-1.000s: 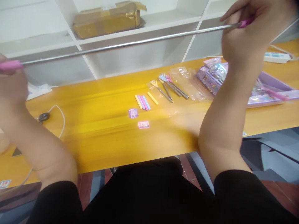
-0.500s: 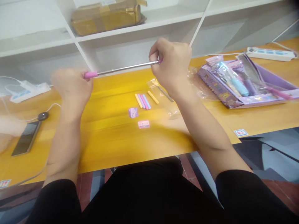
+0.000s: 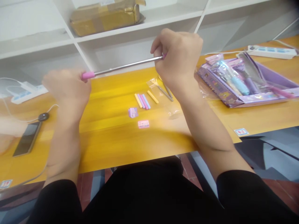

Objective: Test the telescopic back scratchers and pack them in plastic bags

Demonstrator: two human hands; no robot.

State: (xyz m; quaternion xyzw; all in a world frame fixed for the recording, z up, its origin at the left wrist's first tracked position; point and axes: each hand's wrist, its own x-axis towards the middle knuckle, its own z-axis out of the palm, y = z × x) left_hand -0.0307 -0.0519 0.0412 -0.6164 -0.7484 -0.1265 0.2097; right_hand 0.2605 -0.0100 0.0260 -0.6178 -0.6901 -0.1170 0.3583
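Between my two fists stretches a thin silver telescopic rod (image 3: 130,64) with a pink grip, held above the table and tilted up toward the right. My left hand (image 3: 66,88) is closed round the pink grip; it is slightly blurred. My right hand (image 3: 178,54) pinches the other end, where a bit of pink shows and the tip is hidden by the fingers. Below lie several pastel sticks (image 3: 142,101), a purple packet (image 3: 133,112) and a pink packet (image 3: 143,124). Close under my right forearm are metal rods with yellow ends (image 3: 163,90) on clear plastic.
At the right stands a purple display box (image 3: 219,84) of wrapped items. A power strip (image 3: 272,52) lies behind it, another power strip (image 3: 29,93) at the left. A phone (image 3: 27,139) rests near another person's arm (image 3: 11,126). Above is a shelf with a taped carton (image 3: 105,19).
My hands have moved farther apart, the right one up and to the right, the left one slightly left. More of the silver rod shows between them.
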